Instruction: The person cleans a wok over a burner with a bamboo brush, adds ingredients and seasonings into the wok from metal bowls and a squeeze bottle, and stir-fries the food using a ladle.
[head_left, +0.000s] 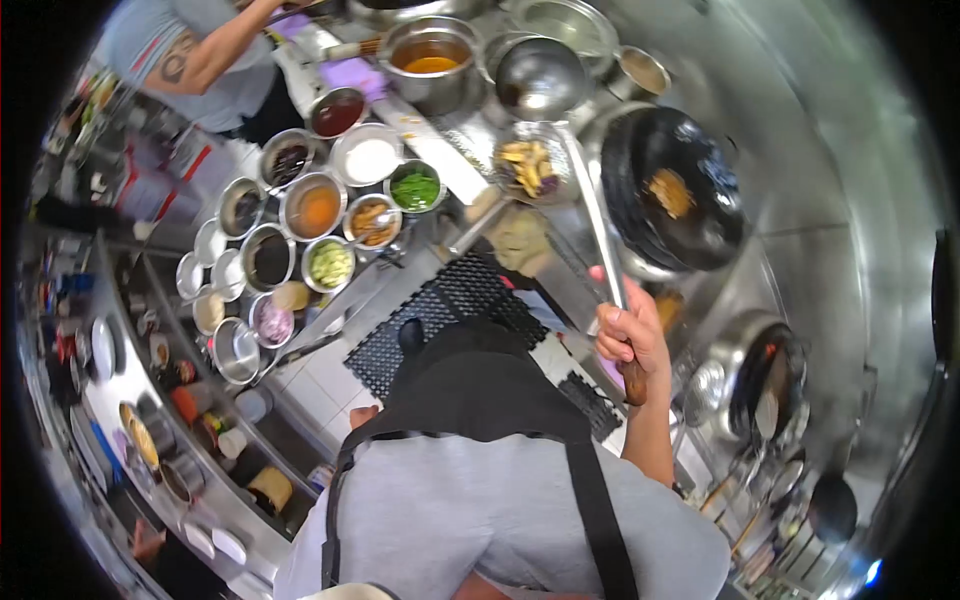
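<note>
My right hand (633, 335) is wrapped round the wooden-ended handle of a long metal ladle (590, 200). The ladle's dark round bowl lies up and to the left, beside a large pot. Right of the handle sits a black wok (715, 165) with a small heap of brown food (670, 193) in it. Left of the handle, a strainer (513, 192) holds yellowish and purple pieces of food (530, 168). A bit of skin by my apron's left edge seems to be my left hand (365, 414); most of it is hidden, its fingers unclear.
Several metal bowls of ingredients, including chopped greens (414, 188), stand at left. A pot of amber liquid (432, 60) is at the back. Another person's arm (215, 50) reaches in at upper left. A second wok (770, 385) is at right, and a black mat (450, 300) covers the floor.
</note>
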